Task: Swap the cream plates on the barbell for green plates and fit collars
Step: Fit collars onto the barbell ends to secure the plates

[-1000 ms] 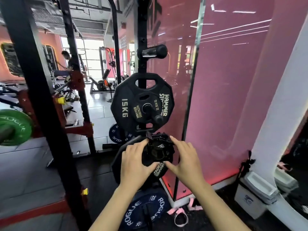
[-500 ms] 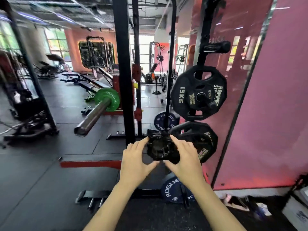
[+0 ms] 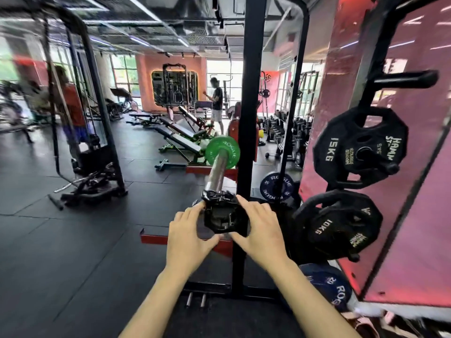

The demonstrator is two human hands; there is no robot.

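A black clamp collar (image 3: 223, 214) is held between my left hand (image 3: 189, 236) and my right hand (image 3: 260, 230), right at the near tip of the barbell sleeve (image 3: 217, 173). Whether it is on the sleeve end or just in front of it I cannot tell. Further up the sleeve sits a green Rogue plate (image 3: 222, 152), against the rack. Both hands grip the collar by its sides, fingers curled round it. No cream plate is in view.
A black rack upright (image 3: 247, 132) stands just right of the sleeve. Storage pegs on the right carry black 15 kg (image 3: 360, 147) and 10 kg (image 3: 339, 225) plates. Blue Rogue plates (image 3: 277, 186) lean on the floor. Benches and two people are further back.
My view has swung left from the plate storage to the barbell. Both hands carried the collar from near the storage pegs to the end of the sleeve.
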